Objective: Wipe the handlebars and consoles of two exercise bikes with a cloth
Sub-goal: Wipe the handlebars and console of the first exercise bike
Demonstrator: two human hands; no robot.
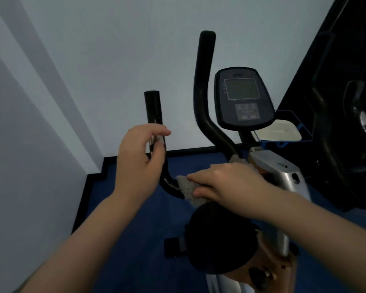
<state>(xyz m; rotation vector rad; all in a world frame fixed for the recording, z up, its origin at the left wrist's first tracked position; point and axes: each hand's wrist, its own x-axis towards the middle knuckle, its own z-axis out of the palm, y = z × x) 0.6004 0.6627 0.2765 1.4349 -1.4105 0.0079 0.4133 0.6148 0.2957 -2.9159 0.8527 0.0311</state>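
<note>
An exercise bike stands in front of me with a black left handlebar (153,108) rising upright and a taller right handlebar (203,85) beside it. Its dark console (242,98) with a grey screen sits right of the bars. My left hand (141,157) curls loosely around the left handlebar at mid height, fingers partly apart. My right hand (226,185) presses a grey cloth (188,190) onto the lower bend of that bar. A corner of the cloth also pokes out behind my right hand. The black saddle (218,237) lies below my right wrist.
A white wall rises close behind the bike, with a corner to the left. Blue floor (135,240) with black skirting spreads below. A blue wire basket (292,127) holding something white hangs right of the console. A second dark machine (344,123) stands at the right edge.
</note>
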